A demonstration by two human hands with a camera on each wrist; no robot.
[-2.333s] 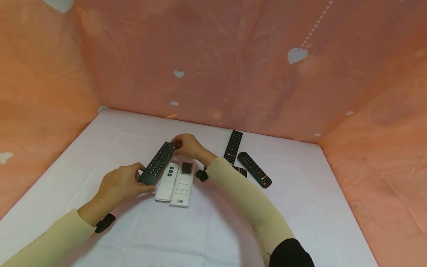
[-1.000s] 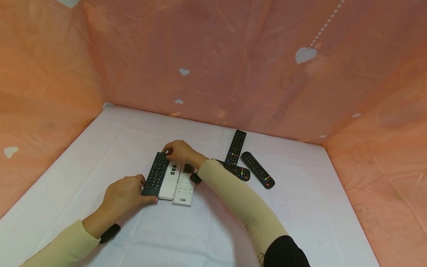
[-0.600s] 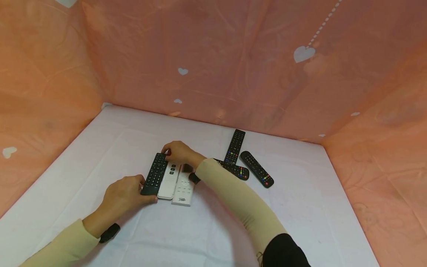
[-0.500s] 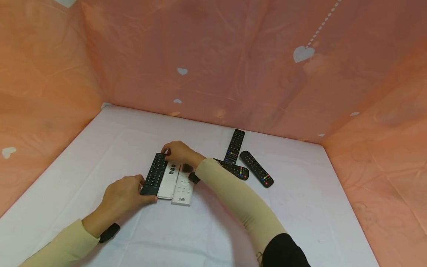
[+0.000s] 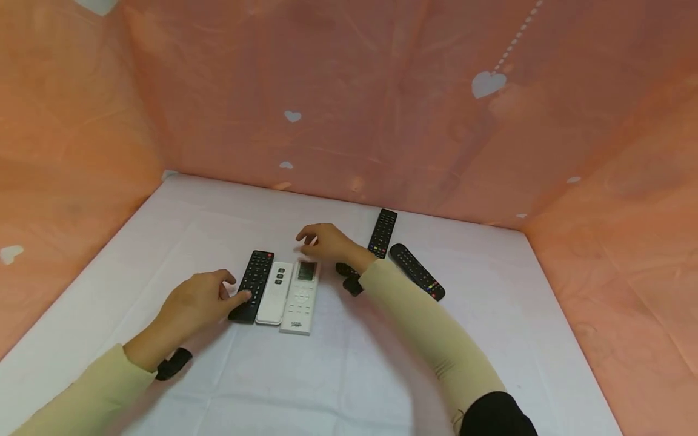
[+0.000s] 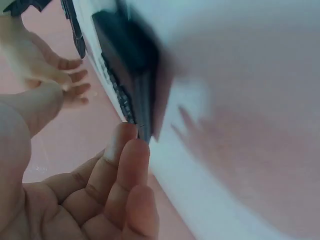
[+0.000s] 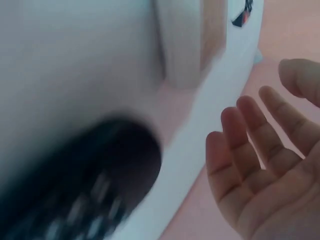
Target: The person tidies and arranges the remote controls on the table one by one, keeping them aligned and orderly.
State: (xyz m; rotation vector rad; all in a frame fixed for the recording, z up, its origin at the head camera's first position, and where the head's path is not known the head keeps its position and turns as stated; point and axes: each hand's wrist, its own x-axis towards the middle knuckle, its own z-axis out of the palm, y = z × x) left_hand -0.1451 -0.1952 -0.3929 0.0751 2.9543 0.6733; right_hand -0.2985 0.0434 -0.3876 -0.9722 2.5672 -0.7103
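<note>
In the head view a black remote control lies flat at the left end of a row. Beside it are a plain white remote and a white remote with a small display. My left hand is at the near end of the black remote, its thumb over the keys and its fingers loose, gripping nothing. The left wrist view shows these fingers by the remote's edge; contact is unclear. Holding nothing, my right hand hovers behind the display remote, fingers loosely bent; the right wrist view shows its fingers apart.
On the right, a black remote and another with a rounded end lie at angles. A third black remote is mostly hidden under the right wrist. An orange cloth wall stands behind the white tabletop.
The black remote was lowered from a two-handed tilted hold to lie beside the white ones. Both hands have since loosened from it, and the right one has moved off to the right.
</note>
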